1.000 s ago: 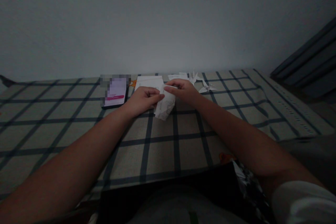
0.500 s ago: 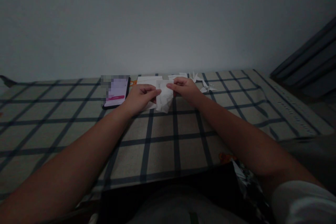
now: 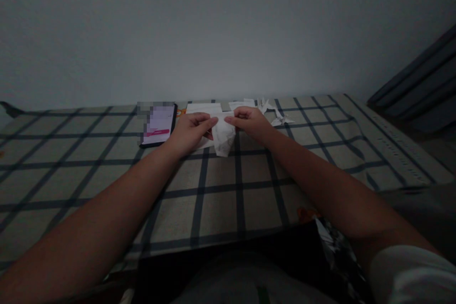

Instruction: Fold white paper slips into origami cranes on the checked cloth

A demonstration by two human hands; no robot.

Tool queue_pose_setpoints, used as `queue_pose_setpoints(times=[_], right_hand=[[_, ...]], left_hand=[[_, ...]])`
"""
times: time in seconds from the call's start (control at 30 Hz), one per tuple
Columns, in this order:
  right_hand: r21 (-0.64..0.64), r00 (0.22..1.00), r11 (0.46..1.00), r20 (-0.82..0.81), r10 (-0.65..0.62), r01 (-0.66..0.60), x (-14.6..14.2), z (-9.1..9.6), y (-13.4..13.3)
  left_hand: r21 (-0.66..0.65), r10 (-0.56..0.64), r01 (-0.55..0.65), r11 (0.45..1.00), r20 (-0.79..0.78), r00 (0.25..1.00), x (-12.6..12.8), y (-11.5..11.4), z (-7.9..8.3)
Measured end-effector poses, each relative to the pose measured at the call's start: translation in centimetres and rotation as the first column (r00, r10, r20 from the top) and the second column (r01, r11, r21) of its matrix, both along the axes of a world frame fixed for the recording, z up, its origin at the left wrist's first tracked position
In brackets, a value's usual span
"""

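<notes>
A small folded piece of white paper (image 3: 223,137) with faint printing hangs between my two hands, just above the checked cloth. My left hand (image 3: 190,133) pinches its upper left edge with thumb and fingertips. My right hand (image 3: 249,122) pinches the upper right edge, fingers curled. Both hands meet near the far middle of the surface. Behind them lie flat white paper sheets (image 3: 203,108).
A phone (image 3: 158,124) with a lit screen lies left of my left hand. Small folded paper figures (image 3: 280,117) sit to the right of my right hand. The checked cloth (image 3: 221,190) runs back to a plain wall. Dark fabric (image 3: 228,266) lies at the near edge.
The paper has been turned and folded narrower between my fingers, now hanging as a tighter pointed shape. Both hands stayed in about the same place.
</notes>
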State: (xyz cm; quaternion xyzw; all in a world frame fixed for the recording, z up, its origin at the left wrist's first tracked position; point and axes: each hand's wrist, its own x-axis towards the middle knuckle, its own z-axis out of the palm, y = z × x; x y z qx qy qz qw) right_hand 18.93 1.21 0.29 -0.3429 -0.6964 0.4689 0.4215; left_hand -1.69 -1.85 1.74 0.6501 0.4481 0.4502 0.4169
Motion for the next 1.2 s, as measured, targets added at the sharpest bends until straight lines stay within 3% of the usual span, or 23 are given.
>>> queue_pose_setpoints(times=[0.13,0.27,0.4,0.6,0.83,0.9,1.07,1.2], right_hand=[[-0.044,0.996,0.998,-0.079,0.038,-0.042,0.1,-0.2,0.2],[-0.02,0.997,1.0,-0.08,-0.001,0.0,0.2,0.0,0.1],[-0.011,0.997,0.999,-0.061,-0.043,0.042,0.1,0.1,0.0],[-0.087,0.991,0.996,-0.129,-0.019,0.008,0.0,-0.1,0.2],[0.059,0.997,0.995,-0.026,-0.073,0.075,0.5,-0.4,0.6],[0.051,0.997,0.996,-0.034,-0.07,0.072,0.5,-0.4,0.6],[-0.052,0.996,0.996,0.038,0.08,-0.078,0.5,0.1,0.2],[0.026,0.996,0.999,0.084,0.019,-0.021,0.4,0.4,-0.1]], left_hand=[[0.03,0.007,-0.007,1.0,0.006,1.0,-0.2,0.2,-0.3],[-0.014,0.004,-0.003,1.0,0.038,0.999,-0.4,0.4,-0.8],[0.005,-0.002,0.002,1.0,0.01,1.0,-0.5,0.6,-1.1],[0.02,0.002,0.0,1.0,-0.059,0.998,-0.6,0.6,-0.8],[-0.008,-0.026,0.025,1.0,-0.072,0.997,-0.2,0.2,-0.3],[0.002,-0.005,0.005,1.0,-0.056,0.998,-0.3,0.2,-0.4],[0.058,0.077,-0.073,0.996,-0.074,0.994,-0.6,0.5,-0.6],[0.007,0.078,-0.078,0.997,-0.044,0.996,-0.4,0.4,-0.2]])
